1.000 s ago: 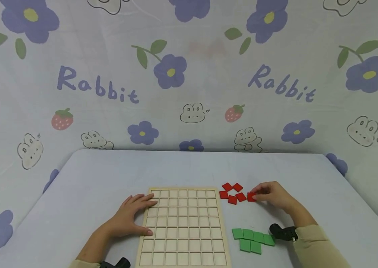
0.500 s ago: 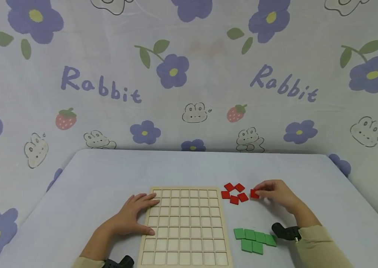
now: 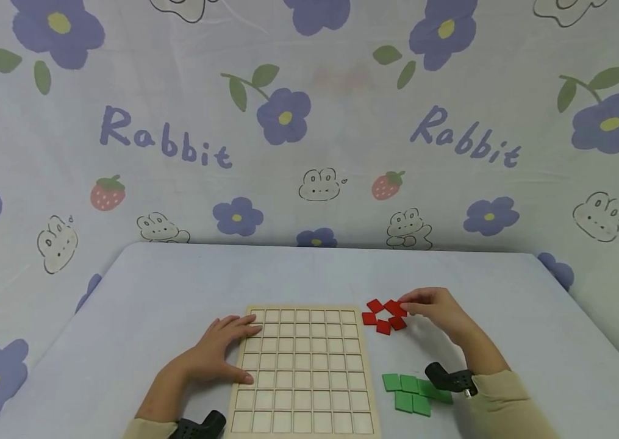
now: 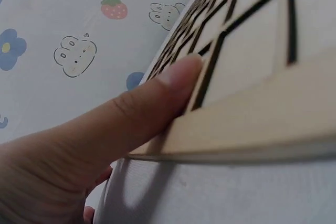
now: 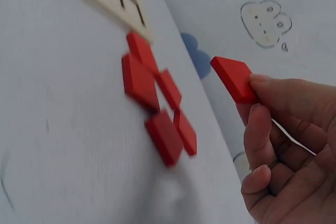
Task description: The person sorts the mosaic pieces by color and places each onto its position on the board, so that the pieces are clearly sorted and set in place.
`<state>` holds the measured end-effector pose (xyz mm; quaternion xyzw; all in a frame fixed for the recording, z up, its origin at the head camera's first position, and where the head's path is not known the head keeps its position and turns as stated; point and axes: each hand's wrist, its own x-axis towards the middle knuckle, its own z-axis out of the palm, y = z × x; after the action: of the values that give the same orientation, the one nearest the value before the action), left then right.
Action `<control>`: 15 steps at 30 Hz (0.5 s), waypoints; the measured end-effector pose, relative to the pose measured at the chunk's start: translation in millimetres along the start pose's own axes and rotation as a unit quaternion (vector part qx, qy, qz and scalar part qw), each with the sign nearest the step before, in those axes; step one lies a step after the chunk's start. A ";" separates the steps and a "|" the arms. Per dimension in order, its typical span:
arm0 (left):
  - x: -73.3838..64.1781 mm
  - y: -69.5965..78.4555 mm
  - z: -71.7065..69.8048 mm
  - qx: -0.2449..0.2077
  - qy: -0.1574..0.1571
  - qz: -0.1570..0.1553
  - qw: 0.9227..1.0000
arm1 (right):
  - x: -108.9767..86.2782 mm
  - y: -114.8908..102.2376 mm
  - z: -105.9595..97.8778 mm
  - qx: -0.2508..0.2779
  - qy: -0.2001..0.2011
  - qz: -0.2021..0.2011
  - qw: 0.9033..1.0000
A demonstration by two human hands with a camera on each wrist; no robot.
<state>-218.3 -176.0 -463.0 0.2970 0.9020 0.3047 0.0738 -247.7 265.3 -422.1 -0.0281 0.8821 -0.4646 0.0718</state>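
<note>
My right hand [image 3: 441, 310] pinches a square red tile [image 5: 234, 78] between thumb and fingers, raised off the table in the right wrist view. Below it several more red tiles [image 3: 383, 327] lie in a loose ring beside the far right corner of a wooden grid board [image 3: 302, 345]. The board's square cells hold no tiles. My left hand [image 3: 205, 353] rests along the board's left edge with its fingers spread. In the left wrist view its thumb [image 4: 152, 95] lies over the board's rim.
Several green tiles [image 3: 404, 401] sit to the right of the board, partly behind the black wrist camera [image 3: 450, 378]. Both lie on a white table [image 3: 188, 280], whose far edge meets a flower-and-rabbit patterned cloth [image 3: 265, 177].
My right hand has lifted the red tile and carried it left, over the other red tiles. The left hand stays on the board's edge.
</note>
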 end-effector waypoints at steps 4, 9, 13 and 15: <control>0.8 2.4 -1.0 -0.003 -0.007 -0.001 1.000 | 0.4 -11.4 13.5 0.014 0.002 0.011 1.000; 1.5 2.7 -1.0 -0.004 -0.007 -0.003 1.000 | 1.7 -24.1 31.4 0.062 -0.003 0.008 0.998; 1.2 2.8 -0.8 -0.001 -0.005 -0.003 1.000 | 1.7 -38.5 45.5 0.088 -0.001 0.005 0.996; 1.1 2.9 -0.7 0.000 -0.005 -0.004 1.000 | 2.1 -45.7 52.2 0.098 -0.003 0.002 0.995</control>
<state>-218.0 -173.9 -460.7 0.2953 0.9027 0.3026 0.0796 -242.5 196.6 -413.8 -0.0202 0.8321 -0.5488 0.0781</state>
